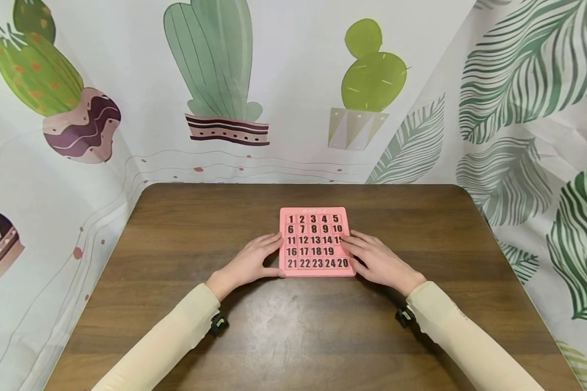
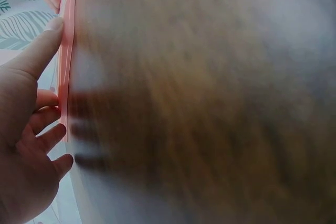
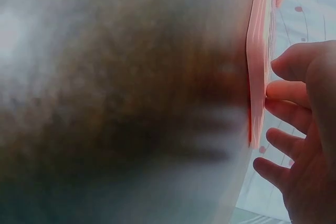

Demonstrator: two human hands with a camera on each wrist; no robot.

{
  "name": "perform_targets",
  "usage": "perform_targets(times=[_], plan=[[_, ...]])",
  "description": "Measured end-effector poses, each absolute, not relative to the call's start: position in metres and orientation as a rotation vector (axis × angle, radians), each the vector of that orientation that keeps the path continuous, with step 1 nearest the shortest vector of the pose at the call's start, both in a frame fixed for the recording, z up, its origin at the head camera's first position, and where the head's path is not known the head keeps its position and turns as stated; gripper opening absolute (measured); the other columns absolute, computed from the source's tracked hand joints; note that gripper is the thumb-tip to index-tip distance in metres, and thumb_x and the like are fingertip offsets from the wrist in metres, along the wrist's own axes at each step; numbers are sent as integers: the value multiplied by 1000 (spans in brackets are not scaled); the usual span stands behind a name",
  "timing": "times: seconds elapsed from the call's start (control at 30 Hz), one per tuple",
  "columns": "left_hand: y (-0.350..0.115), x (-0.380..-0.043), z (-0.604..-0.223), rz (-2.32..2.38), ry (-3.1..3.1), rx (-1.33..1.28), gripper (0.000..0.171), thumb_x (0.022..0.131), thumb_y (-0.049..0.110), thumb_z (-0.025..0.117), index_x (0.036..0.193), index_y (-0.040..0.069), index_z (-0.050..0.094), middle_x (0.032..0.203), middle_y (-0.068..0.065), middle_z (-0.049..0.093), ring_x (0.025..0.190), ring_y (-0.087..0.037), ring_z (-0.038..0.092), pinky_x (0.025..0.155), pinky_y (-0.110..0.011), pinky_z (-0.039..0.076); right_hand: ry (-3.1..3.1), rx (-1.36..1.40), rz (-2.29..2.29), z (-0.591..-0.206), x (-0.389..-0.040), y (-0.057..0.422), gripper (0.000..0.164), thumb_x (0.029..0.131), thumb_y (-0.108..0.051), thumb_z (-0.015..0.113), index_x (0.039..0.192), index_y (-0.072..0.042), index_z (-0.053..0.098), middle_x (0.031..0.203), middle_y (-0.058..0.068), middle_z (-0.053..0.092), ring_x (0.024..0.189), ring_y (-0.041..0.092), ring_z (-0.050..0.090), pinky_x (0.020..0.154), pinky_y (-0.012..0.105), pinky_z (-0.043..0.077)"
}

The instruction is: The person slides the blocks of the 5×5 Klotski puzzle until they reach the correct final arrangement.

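Note:
A pink number slide puzzle [image 1: 316, 242] lies flat on the brown table, black numerals on its square tiles. Its fourth row reads 16 to 19 with a gap at the right end; below that gap sits the 20 tile [image 1: 342, 263]. My left hand [image 1: 249, 262] rests along the puzzle's left edge, thumb near the bottom corner and fingers higher up. At the right edge, my right hand [image 1: 379, 260] has its fingertips over the frame, partly covering the 15 tile [image 1: 338, 240]. The left wrist view shows thumb and fingertips against the puzzle's pink side [image 2: 66, 61].
The wooden table [image 1: 283, 336] extends around the puzzle, its far edge close to a hanging cloth [image 1: 293, 81] printed with cacti and leaves. Small black devices [image 1: 218, 323] are strapped at both wrists.

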State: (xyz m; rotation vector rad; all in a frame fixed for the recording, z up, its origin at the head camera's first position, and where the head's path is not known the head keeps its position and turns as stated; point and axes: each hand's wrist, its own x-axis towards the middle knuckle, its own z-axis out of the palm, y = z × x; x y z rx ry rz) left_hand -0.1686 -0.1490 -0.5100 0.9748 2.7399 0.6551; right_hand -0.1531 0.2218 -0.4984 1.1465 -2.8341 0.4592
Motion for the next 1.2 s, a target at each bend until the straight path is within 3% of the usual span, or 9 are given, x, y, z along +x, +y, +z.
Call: perform_targets(times=[0.47,1.2], plan=[[-147,-170,-509,657,2739,971,93,88,51,81,158,2,43,166,-16,36,154,-35,32,126,-52,24,-2821,1144,474,-498,-155,224,45,100,-14,64,143,0,62,152,18,56,144,43,46,116,61,38],[-149,-169,-511,678,2728,967,93,88,50,81,157,1,43,166,-15,35,154,-35,32,125,-55,25,-2766,1195,479,-500,-118,232,45,98,-13,69,140,1,64,149,16,59,142,41,48,112,61,42]])
